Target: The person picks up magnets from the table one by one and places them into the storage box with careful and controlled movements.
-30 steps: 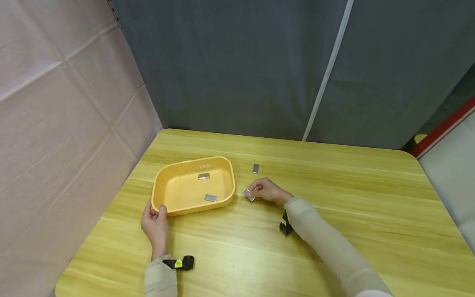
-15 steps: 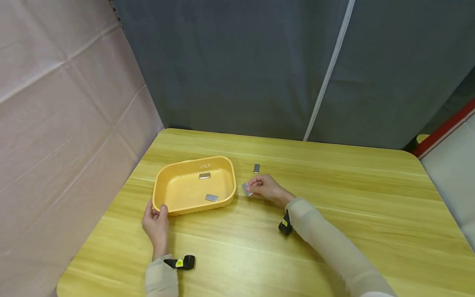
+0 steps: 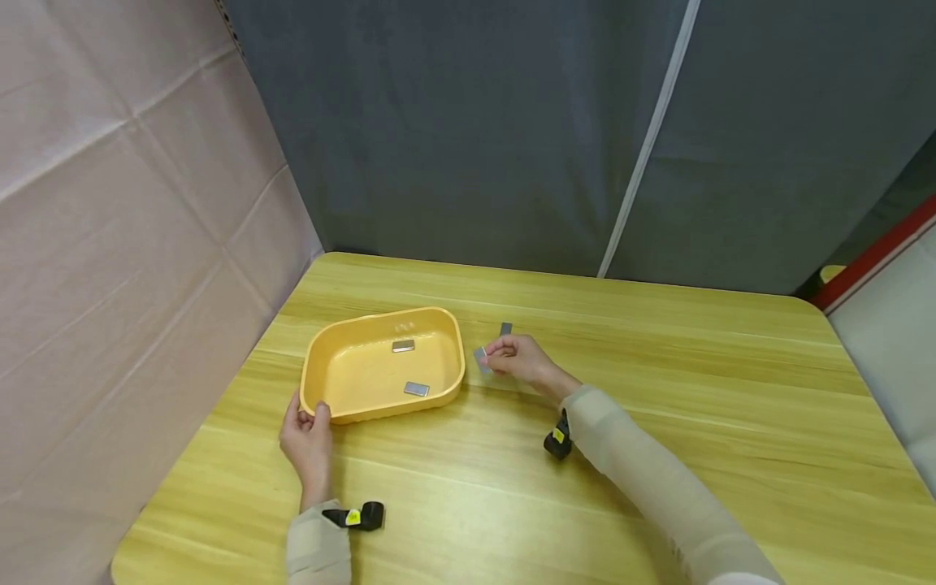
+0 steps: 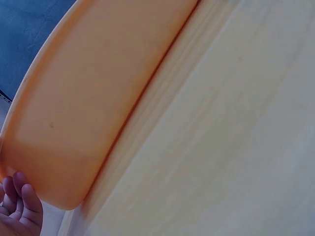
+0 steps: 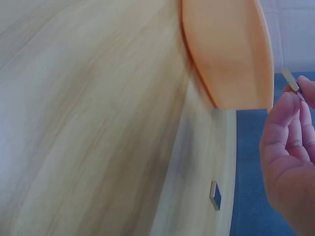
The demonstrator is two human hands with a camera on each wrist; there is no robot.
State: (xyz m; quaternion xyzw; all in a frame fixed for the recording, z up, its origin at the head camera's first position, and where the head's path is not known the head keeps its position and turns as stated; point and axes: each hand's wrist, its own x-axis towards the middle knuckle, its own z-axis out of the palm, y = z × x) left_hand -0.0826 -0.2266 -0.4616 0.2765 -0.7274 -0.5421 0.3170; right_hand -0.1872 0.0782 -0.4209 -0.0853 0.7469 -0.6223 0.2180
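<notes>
My left hand [image 3: 309, 447] grips the near left corner of a yellow plastic basin [image 3: 354, 378], its thumb over the rim and its fingers along the outside. Two small silver rectangular blocks [image 3: 403, 346] lie apart inside, one by the far wall and one toward the near right. Between thumb and fingertips, my right hand [image 3: 522, 360] pinches a third silver block [image 3: 480, 358], just outside the basin's right wall. The right wrist view shows this block [image 5: 290, 80] tilted and raised off the table. Another silver block [image 3: 505, 328] lies behind the right hand, partly hidden by it.
A wood-grain table [image 3: 658, 374] bears everything. Behind its far edge hangs a dark grey curtain [image 3: 468, 138]. A pale sheet [image 3: 139, 244] stands along the left, and a white panel with a red edge [image 3: 881, 252] is on the right. A black camera [image 3: 371, 516] sits on the left wrist.
My right hand has lifted the silver block and moved it slightly away from me, now covering part of the block on the table. The left hand and the basin stay in place.
</notes>
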